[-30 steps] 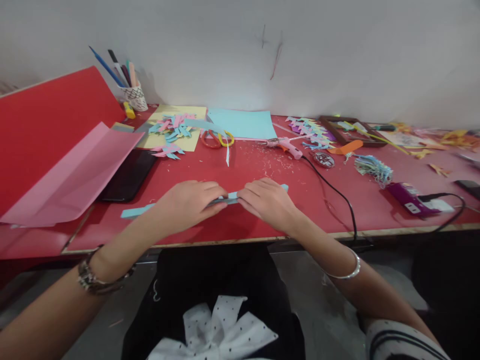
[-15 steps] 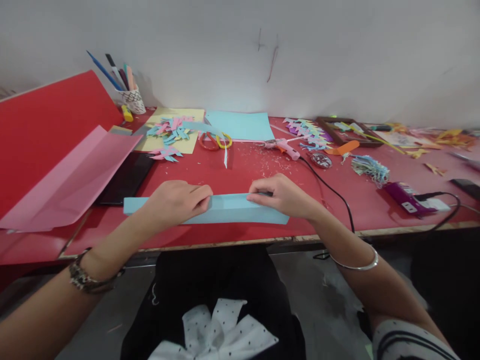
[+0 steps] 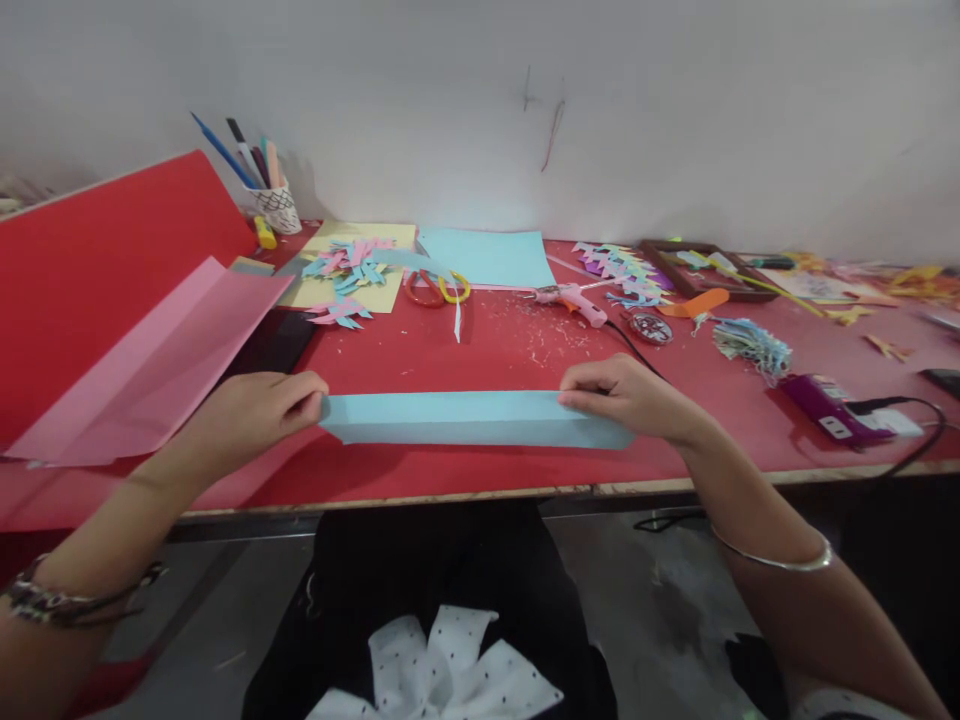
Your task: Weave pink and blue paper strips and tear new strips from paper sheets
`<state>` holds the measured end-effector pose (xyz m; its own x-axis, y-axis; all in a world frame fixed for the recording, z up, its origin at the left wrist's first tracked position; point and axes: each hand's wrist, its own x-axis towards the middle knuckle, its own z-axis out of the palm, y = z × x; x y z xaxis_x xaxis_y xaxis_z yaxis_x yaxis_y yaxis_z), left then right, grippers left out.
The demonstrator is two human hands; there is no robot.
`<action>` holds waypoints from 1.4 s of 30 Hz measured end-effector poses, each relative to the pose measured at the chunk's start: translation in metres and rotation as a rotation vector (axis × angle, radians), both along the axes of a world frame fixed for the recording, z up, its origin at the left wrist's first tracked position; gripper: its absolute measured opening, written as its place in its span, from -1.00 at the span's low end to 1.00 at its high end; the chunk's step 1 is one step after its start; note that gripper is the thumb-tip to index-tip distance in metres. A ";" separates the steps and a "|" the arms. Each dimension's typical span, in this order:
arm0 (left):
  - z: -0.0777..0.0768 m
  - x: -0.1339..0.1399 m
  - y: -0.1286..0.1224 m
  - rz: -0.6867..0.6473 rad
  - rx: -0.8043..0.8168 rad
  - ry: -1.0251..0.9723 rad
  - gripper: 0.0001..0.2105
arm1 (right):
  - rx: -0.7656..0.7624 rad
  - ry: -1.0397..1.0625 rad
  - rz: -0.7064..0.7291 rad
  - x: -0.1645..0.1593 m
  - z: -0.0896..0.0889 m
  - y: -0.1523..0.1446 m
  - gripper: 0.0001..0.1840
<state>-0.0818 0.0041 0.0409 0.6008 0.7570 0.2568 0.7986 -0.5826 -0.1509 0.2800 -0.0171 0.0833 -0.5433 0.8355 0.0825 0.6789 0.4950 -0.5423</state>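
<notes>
A folded strip of light blue paper (image 3: 450, 418) stretches between my two hands, close to the table's front edge. Its left end is pinched by my left hand (image 3: 259, 415), thumb and fingers closed on the corner. My right hand (image 3: 630, 395) grips the strip close to its right end, with a little paper showing beneath the fingers. A crease runs lengthwise along the strip, and its lower flap looks slightly darker.
On the red table (image 3: 480, 345) beyond lie scissors (image 3: 439, 288), a pink glue gun (image 3: 574, 302), and cut paper bits (image 3: 349, 265). Pink paper (image 3: 172, 360) lies left. A purple power strip (image 3: 832, 408) sits right; a pen cup (image 3: 276, 208) stands behind.
My left hand has slid left to the strip's end, and my right hand has moved right towards the other end. More of the paper between them now shows.
</notes>
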 end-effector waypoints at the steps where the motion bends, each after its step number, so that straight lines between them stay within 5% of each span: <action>1: 0.001 -0.003 0.001 0.054 -0.002 -0.035 -0.80 | 0.017 -0.006 -0.012 0.000 0.001 0.000 -0.68; 5: 0.015 0.007 -0.001 0.172 0.103 -0.238 -0.81 | 0.145 -0.067 0.021 -0.010 0.001 -0.002 -0.67; 9: 0.025 0.039 -0.005 -0.215 0.056 -0.180 -0.79 | 0.528 -0.203 0.159 -0.031 0.000 -0.004 -0.66; 14: 0.016 0.063 -0.005 -0.385 0.155 0.030 -0.68 | 0.910 -0.507 0.171 -0.045 -0.004 -0.007 -0.68; 18: 0.008 0.076 -0.007 -0.438 0.183 0.065 -0.70 | 0.937 -0.542 0.135 -0.063 -0.020 -0.007 -0.74; 24: 0.007 0.089 -0.010 -0.497 0.119 -0.021 -0.59 | 0.933 -0.283 0.161 -0.086 -0.036 -0.006 -0.72; 34: 0.007 0.059 -0.004 -0.409 -0.241 -0.070 -0.48 | 0.783 -0.228 0.087 -0.042 -0.032 -0.005 -0.73; 42: 0.007 0.034 0.001 -0.372 -0.150 -0.131 -0.50 | 0.746 -0.308 -0.033 -0.007 -0.027 -0.011 -0.70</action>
<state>-0.0480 0.0048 0.0484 0.8096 0.5295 0.2532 0.5366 -0.8426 0.0463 0.2730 -0.0281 0.0563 -0.6088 0.6352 0.4752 0.7644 0.6300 0.1372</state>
